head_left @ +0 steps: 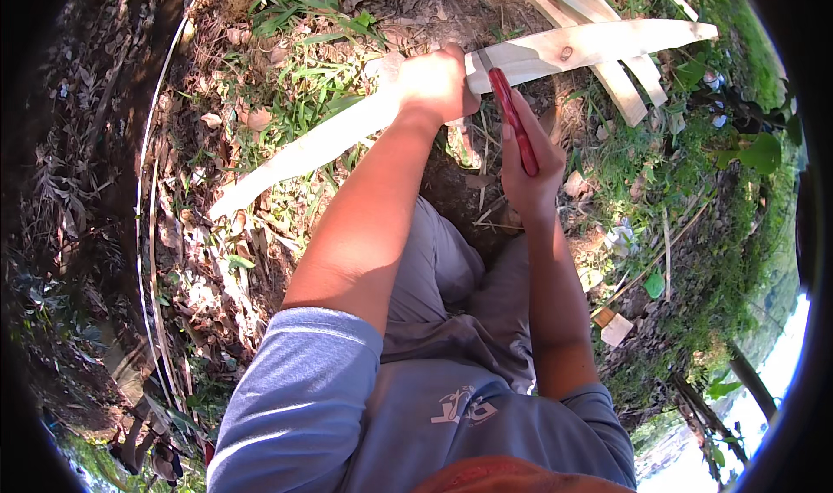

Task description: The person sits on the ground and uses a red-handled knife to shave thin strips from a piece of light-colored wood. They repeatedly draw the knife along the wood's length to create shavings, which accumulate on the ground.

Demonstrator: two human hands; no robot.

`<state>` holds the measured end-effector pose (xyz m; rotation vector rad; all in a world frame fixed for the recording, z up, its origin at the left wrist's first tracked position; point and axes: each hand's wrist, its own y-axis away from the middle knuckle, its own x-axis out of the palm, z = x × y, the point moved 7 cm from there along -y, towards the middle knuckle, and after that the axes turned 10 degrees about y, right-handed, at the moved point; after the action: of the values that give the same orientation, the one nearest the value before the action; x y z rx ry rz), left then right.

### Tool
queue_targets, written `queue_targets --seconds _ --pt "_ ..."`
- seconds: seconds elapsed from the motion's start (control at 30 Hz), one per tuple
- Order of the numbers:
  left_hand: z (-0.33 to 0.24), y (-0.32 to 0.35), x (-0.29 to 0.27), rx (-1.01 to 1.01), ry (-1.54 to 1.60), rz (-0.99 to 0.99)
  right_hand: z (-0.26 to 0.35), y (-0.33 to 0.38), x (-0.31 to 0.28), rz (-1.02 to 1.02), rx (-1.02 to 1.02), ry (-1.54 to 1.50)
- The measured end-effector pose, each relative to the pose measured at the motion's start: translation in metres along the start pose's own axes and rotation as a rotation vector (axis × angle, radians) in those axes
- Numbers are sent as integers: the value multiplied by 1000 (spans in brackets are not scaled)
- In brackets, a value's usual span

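Observation:
A long, pale wooden board (607, 42) with a knot and tapering ends lies slantwise before me, running from the left up to the far right. My left hand (434, 84) is closed around its middle, bright in the sun. In my right hand (531, 159) is a red-handled tool with a narrow metal blade (510, 116), its fingers wrapped round the handle. The blade rests on or just over the board, right beside my left hand. Most of the blade's length is hidden, so I cannot tell whether it is a knife or a saw.
More pale wooden strips (620, 94) lie on the ground at the far right, partly beneath the board. Long thin canes (143, 189) curve along the left. Grass, dry leaves and green plants (694, 250) surround me. My bent legs (434, 276) are close below my hands.

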<state>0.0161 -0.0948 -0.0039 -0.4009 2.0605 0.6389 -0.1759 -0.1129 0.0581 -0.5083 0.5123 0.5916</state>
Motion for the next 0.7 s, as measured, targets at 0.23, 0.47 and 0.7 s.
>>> queue_targets --seconds 0.23,0.47,0.7 --pt "3 3 -8 -39 23 30 -12 48 -21 6 95 -4" --pt "3 1 -1 4 24 -42 37 185 -149 185 113 308" --pt "7 -2 1 -15 44 -48 15 91 -70 37 66 120"
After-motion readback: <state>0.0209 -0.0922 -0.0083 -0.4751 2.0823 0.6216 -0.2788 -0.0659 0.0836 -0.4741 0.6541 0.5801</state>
